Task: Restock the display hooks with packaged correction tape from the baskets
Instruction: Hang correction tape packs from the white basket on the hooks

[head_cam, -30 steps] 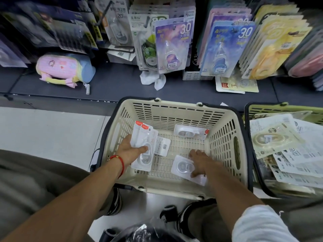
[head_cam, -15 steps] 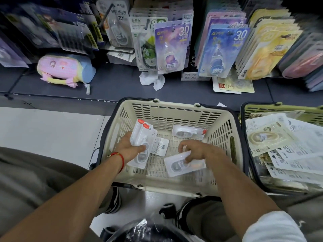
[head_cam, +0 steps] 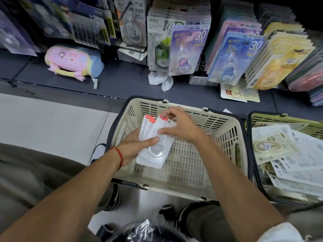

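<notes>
Both hands (head_cam: 132, 147) (head_cam: 180, 126) grip tape packs (head_cam: 153, 142) over beige basket (head_cam: 227, 130); green basket (head_cam: 251, 119) right, pouch (head_cam: 73, 62) far left on grey shelf (head_cam: 122, 84).

Stationery shop: hung packs (head_cam: 187, 49), baskets (head_cam: 227, 130).

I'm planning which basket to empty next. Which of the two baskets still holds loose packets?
The green basket on the right, piled with flat white packets; the beige basket shows bare floor, its packets held in both hands.
</notes>
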Tool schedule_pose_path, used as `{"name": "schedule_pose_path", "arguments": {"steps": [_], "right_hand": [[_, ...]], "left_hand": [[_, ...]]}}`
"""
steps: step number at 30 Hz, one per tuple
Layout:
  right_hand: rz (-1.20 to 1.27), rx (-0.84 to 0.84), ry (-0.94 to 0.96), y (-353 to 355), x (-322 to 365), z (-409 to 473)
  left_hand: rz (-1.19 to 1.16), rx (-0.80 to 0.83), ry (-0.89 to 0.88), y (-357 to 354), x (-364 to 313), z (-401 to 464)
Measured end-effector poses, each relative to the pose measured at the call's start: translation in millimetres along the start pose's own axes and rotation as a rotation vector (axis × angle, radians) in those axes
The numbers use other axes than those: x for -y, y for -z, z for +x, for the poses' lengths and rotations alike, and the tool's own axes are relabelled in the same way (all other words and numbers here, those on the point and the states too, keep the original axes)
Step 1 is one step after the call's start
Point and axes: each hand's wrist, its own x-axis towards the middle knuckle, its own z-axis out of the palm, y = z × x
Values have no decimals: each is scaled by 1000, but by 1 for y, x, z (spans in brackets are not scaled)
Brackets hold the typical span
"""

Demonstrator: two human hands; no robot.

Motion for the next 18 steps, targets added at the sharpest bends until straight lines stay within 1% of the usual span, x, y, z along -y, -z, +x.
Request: {"name": "schedule_pose_path", "arguments": {"steps": [2,3,4,5,6,7,8,9,10,11,12,14,16,18], "right_hand": [[220,-203,-87,-13,-15,5],[228,-288,-139,-20,-26,6],[125,-292,-191,-25,-40,8],[-73,-193,-229,-33,-55,8],[-277,-17,-249,-43,-70,6],[-421,191,-250,-56,-83,3],[-494,373,-246,-70,-94,0],[-551,491,-236,-84,-100,-5],[-609,533,-212,-97,-104,-10],[-664,505,-187,-109,-108,-14],[-708,437,-162,-117,-112,-16],[-689,319,-140,-117,-113,-14],[-478,288,-221,-102,-114,-9],[-254,254,-346,-80,-112,-7]], "left_hand": [[-4,-98,-38,8,-6,-1],[2,-168,-54,12,-11,-1],[4,-240,-70,15,-16,-2],[-9,-309,-86,19,-20,-3],[-41,-372,-100,22,-25,-4],[-85,-425,-113,26,-30,-6],[-127,-463,-122,28,-34,-9],[-155,-486,-127,30,-36,-11],[-166,-502,-124,30,-38,-13],[-167,-516,-119,30,-39,-15],[-164,-530,-114,29,-39,-17],[-157,-547,-114,26,-37,-18],[-139,-574,-113,20,-34,-16],[-122,-644,-137,12,-29,-12]]}}
